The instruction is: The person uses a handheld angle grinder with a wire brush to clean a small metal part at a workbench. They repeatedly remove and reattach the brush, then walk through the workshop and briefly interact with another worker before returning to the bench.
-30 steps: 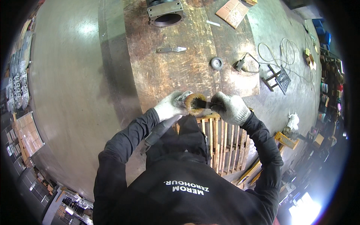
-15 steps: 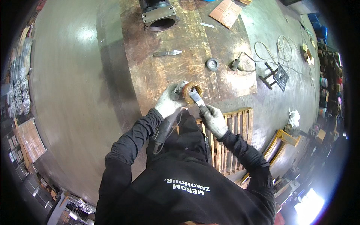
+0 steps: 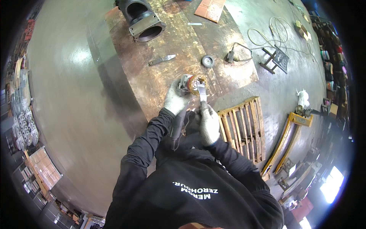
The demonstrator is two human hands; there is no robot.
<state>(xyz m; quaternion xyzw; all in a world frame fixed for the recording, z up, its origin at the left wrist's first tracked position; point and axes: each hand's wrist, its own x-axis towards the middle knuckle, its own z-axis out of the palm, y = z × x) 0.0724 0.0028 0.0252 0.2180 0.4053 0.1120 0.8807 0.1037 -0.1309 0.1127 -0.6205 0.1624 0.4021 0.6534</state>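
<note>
White gloves cover both my hands. My left hand (image 3: pixel 176 98) is closed around the head of an angle grinder (image 3: pixel 176 124), whose dark body hangs down toward my lap. A round wire cup brush (image 3: pixel 193 84), brassy with a red band, is mounted on the grinder and faces right. My right hand (image 3: pixel 209 124) grips a flat grey metal tool with a broad end (image 3: pixel 203 93). That end reaches into the opening of the brush; its exact shape there is hidden.
On the worn brown board lie a pointed flat tool (image 3: pixel 162 60), a black wheel-like disc (image 3: pixel 207 61) and a power plug (image 3: pixel 230 56). A big dark pipe fitting (image 3: pixel 139 23) stands beyond. To the right are a wooden pallet (image 3: pixel 244 129), a small black stand (image 3: pixel 277 60) and a yellow pallet jack (image 3: pixel 289 133).
The metal tool has swung more upright in the brush opening, and my right hand has moved left, below the brush. The whole view has shifted and turned slightly.
</note>
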